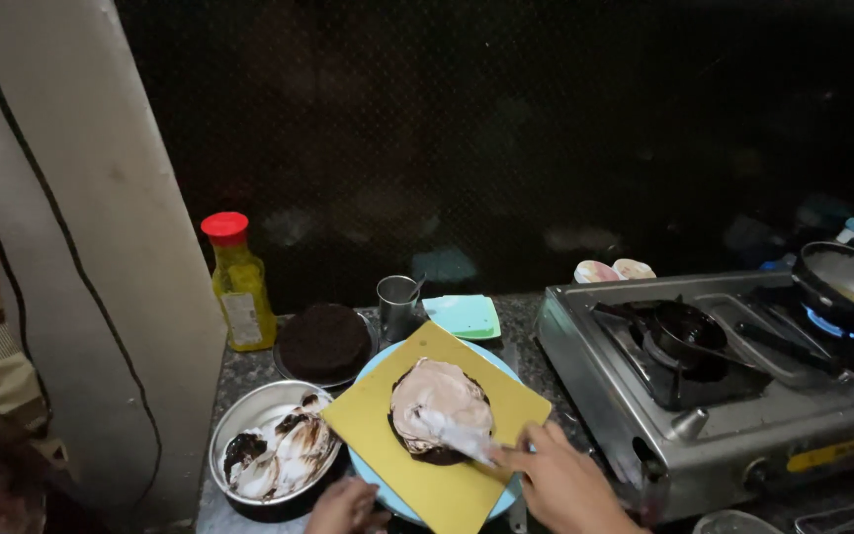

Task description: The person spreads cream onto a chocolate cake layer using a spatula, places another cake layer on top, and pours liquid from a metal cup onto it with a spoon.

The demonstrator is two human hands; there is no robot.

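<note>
Nearest the camera, the person's right hand (563,485) sits at the bottom edge, its grip clamped on a cream-smeared spatula blade (459,438) whose tip lies on the pale whipped cream (439,400) spread over a round dark chocolate cake layer (434,454). That cake layer rests in the middle of a square yellow board (378,420), which lies tilted like a diamond on a round light blue plate (503,502) on the speckled grey stone bench (241,367). Her or his left hand (346,506) is at the lower edge, just beside the near corner of the yellow board and close to the bowl; whether its fingers close on anything cannot be told, since most of the hand is cut off. Left of the board stands a round steel bowl (271,451) holding streaked white and brown cream. Behind the board sits a second dark chocolate cake round (325,341) on a steel plate, and beside it a small steel tumbler (398,306) with a utensil in it, next to a pale green square lid (464,316). A yellow plastic bottle with a red cap (239,284) stands at the back left against the pale wall. To the right is a steel two-burner gas stove (724,396), with a dark lidded pan (850,282) on its far burner
</note>
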